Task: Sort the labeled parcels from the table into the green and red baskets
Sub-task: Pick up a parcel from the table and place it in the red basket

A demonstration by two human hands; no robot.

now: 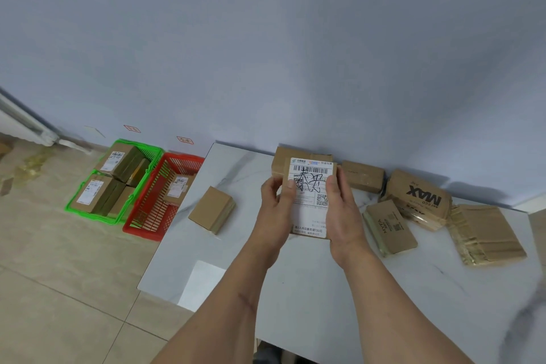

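A brown parcel with a white shipping label and black handwriting (310, 195) is held up above the white table (295, 289). My left hand (276, 210) grips its left edge, thumb on the label. My right hand (344, 213) grips its right edge. On the floor to the left stand the green basket (88, 210), holding labeled parcels, and beside it the red basket (144, 230) with one labeled parcel (177, 188). Loose parcels lie on the table: a plain box (212, 210) at left, and a "MAX" box (419, 195) at right.
Another brown box (362, 176) sits against the wall, one more behind the held parcel. A flat box with dark print (390, 227) and a taped package (486, 235) lie at right. A white sheet (201, 284) lies near the table's left edge. Tiled floor spreads left.
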